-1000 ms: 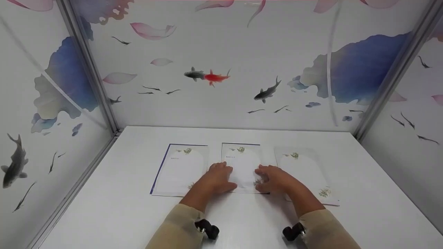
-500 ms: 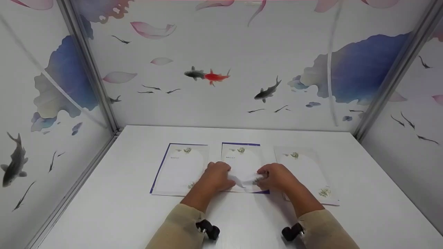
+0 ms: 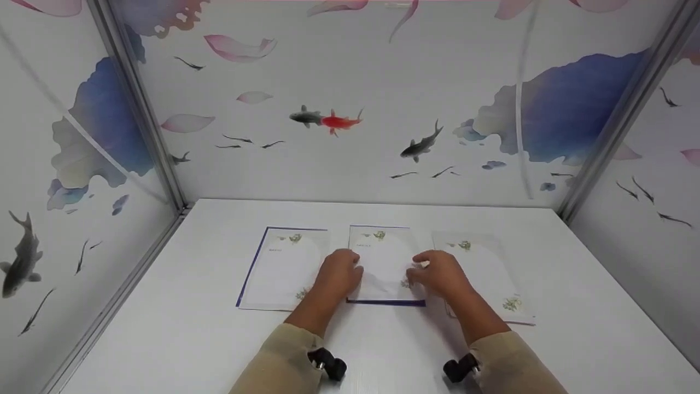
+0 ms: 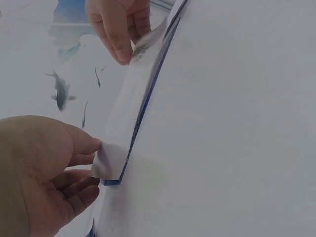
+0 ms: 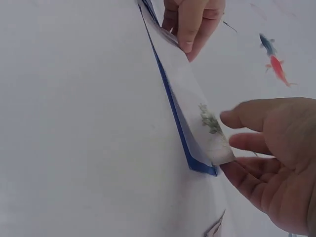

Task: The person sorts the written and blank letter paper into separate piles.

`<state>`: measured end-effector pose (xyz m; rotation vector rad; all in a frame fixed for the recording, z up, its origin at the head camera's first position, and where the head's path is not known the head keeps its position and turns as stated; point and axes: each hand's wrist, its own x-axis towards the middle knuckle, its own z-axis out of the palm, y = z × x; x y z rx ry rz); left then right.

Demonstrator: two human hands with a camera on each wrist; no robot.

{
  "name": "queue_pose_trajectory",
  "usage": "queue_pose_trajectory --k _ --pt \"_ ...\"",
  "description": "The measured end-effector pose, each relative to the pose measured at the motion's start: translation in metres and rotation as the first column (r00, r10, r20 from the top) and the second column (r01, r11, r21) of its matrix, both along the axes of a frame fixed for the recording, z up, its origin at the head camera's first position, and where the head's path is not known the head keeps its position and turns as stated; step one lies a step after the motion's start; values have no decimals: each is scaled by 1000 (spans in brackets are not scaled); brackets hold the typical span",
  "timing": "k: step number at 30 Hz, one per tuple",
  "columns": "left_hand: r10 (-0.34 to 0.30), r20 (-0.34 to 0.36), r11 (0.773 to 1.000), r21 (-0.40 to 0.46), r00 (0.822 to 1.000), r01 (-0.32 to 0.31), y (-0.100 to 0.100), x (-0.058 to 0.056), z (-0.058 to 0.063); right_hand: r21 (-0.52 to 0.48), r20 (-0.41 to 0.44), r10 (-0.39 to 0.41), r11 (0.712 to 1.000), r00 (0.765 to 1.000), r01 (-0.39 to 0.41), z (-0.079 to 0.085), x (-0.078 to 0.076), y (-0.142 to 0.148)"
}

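A white printed sheet of paper [image 3: 383, 265] lies in the middle of the table over a blue-edged backing [image 3: 386, 302], its near edge lifted and slightly bowed. My left hand [image 3: 338, 273] pinches its left near corner between thumb and fingers, as the left wrist view shows. At the right side, my right hand [image 3: 442, 273] touches the sheet's edge near a green plant print [image 5: 210, 120]. Its fingers are loosely bent, with thumb and forefinger apart; the corner rests against the lower fingers. The blue backing shows as a strip under the paper in both wrist views.
A similar printed sheet [image 3: 281, 273] with blue along its top and left edges lies at left. Another printed sheet [image 3: 484, 276] lies at right, partly behind the right arm. White panels [image 3: 350, 169] with painted fish and petals enclose the table [image 3: 180, 328].
The middle sheet has shifted away from me, so the blue strip is wider along its near edge and thinner at the top. The right thumb and forefinger have spread, and both hands moved slightly forward.
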<state>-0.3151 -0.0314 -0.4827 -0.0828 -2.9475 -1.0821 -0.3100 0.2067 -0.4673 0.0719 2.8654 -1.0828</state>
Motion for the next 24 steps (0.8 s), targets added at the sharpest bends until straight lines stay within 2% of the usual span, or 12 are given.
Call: queue_pose_trajectory --k 3,5,8,12,15,24 --pt "68 -8 994 82 998 -67 1 -2 0 -61 -4 -58 997 998 58 0 0 0" --pt "111 11 984 138 994 -111 1 -3 0 -84 -3 -74 994 997 74 1 -1 0" --pt "148 40 961 229 988 -153 -1 -5 0 -115 -3 -89 989 996 88 2 -2 1" --pt "181 89 917 344 979 -201 -5 -7 0 -162 -24 -110 981 994 105 5 -2 3" --pt "193 114 902 371 974 -222 -8 -7 0 -189 -43 -113 976 993 103 6 -1 3" --pt "197 136 895 379 971 -235 -15 -6 3 -272 -44 -121 957 992 105 6 0 0"
